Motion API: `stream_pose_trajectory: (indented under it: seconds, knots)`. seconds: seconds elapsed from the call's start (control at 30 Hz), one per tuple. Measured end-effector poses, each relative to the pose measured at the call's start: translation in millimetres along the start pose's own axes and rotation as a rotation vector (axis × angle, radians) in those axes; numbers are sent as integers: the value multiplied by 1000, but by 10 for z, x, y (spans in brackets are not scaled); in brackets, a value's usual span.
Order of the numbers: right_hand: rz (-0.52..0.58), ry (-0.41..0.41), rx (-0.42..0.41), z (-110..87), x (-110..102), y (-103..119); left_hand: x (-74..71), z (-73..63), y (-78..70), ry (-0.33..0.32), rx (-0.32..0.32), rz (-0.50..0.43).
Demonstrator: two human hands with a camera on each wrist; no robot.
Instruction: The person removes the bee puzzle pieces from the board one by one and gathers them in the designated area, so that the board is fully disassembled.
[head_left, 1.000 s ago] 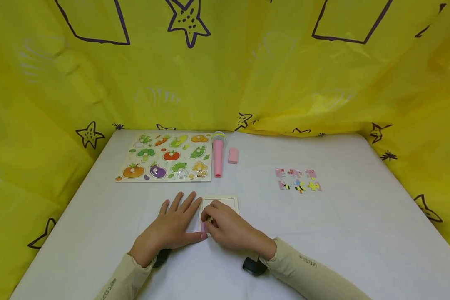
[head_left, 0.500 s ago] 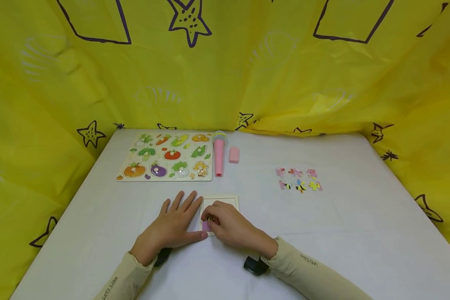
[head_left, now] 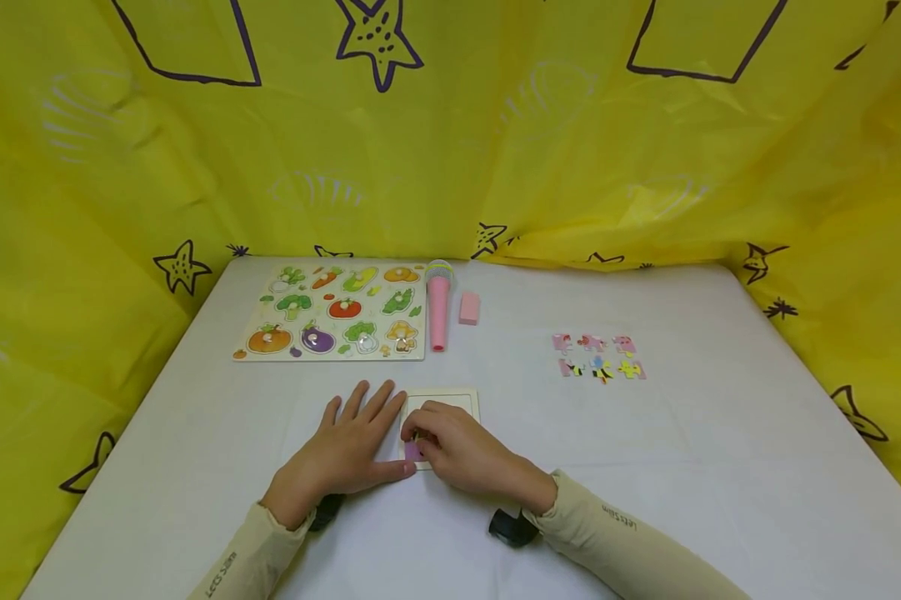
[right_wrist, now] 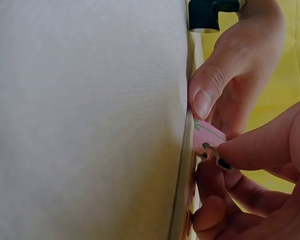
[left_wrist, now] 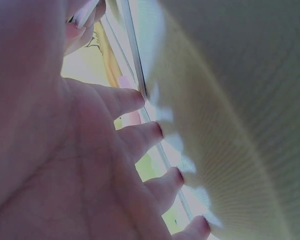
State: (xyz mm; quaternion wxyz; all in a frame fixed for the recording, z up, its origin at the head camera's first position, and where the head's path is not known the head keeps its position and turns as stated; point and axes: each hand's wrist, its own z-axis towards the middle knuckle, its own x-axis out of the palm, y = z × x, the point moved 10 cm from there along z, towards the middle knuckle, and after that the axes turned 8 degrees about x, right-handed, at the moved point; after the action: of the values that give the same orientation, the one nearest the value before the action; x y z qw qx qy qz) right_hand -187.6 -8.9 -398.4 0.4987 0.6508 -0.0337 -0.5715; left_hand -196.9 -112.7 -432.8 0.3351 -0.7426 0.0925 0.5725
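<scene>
My left hand (head_left: 341, 450) lies with its fingers spread on the table at the left side of a small square puzzle tray (head_left: 442, 392). Its thumb touches the tray's lower left corner. A pink puzzle piece (head_left: 412, 451) sits in that corner of the tray. Over the tray, my right hand (head_left: 461, 450) pinches a jigsaw piece (right_wrist: 224, 164) between thumb and fingers; a black patch and pale edge show in the right wrist view. The held piece is right at the edge of the pink one, and the fingers hide most of it.
Several loose jigsaw pieces (head_left: 600, 358) lie in two rows on the right. Behind the hands are a vegetable peg puzzle board (head_left: 251, 354), a pink toy microphone (head_left: 438, 312) and a pink block (head_left: 468, 308). A yellow curtain (head_left: 450, 150) closes off the back and sides.
My right fingers have shifted slightly, and more of the pink piece in the corner shows. The left hand stays in place.
</scene>
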Motion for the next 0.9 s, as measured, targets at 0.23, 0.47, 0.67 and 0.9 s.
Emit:
stream_pose_trajectory:
  seconds: [0.23,0.47,0.67,0.9]
  knots:
    - [-7,9,-1,8,-14,21,-2,7,2,4,-2,1]
    - [-2,-7,7,-25,-117,10,-5,0,0,8,-6,-9]
    - [45,-51,41,-104,-287,-103,-26,-4,-14,9,-16,-4]
    - [84,-79,115,-270,-442,-296,-19,5,-25,14,-17,3]
